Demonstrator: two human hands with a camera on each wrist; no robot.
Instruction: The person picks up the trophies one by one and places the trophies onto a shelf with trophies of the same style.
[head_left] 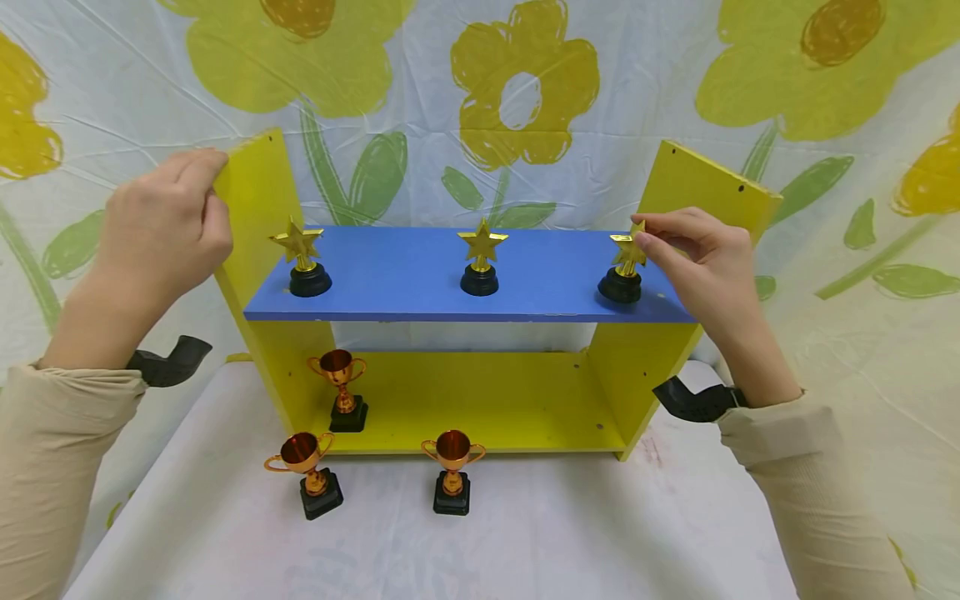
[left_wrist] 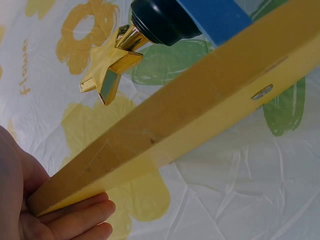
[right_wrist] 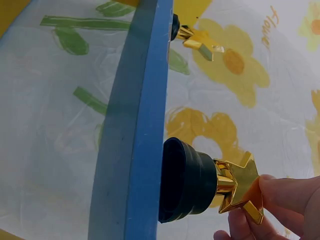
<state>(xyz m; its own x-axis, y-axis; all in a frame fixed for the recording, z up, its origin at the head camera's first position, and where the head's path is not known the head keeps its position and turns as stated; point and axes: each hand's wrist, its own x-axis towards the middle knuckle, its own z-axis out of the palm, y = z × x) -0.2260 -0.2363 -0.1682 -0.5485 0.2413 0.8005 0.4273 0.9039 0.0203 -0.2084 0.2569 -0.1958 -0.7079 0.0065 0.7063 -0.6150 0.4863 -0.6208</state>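
My right hand [head_left: 705, 258] pinches the star of a gold star trophy [head_left: 621, 285] at the right end of the blue shelf [head_left: 397, 262]. In the right wrist view this trophy [right_wrist: 192, 180] leans, and part of its black base's underside shows. On the far side my left hand [head_left: 168, 221] grips the top corner of the yellow left side panel [head_left: 258, 200], fingers on one face of the board [left_wrist: 150, 130] in the left wrist view. Two more star trophies stand upright on the blue shelf, one left [head_left: 310, 279] and one in the middle [head_left: 480, 282].
A copper cup trophy [head_left: 348, 414] stands on the lower yellow shelf [head_left: 480, 400] at its left end. Two others, a left one [head_left: 321, 493] and a middle one [head_left: 452, 493], stand on the white cloth [head_left: 570, 533] in front. The yellow right side panel [head_left: 693, 183] rises behind my right hand.
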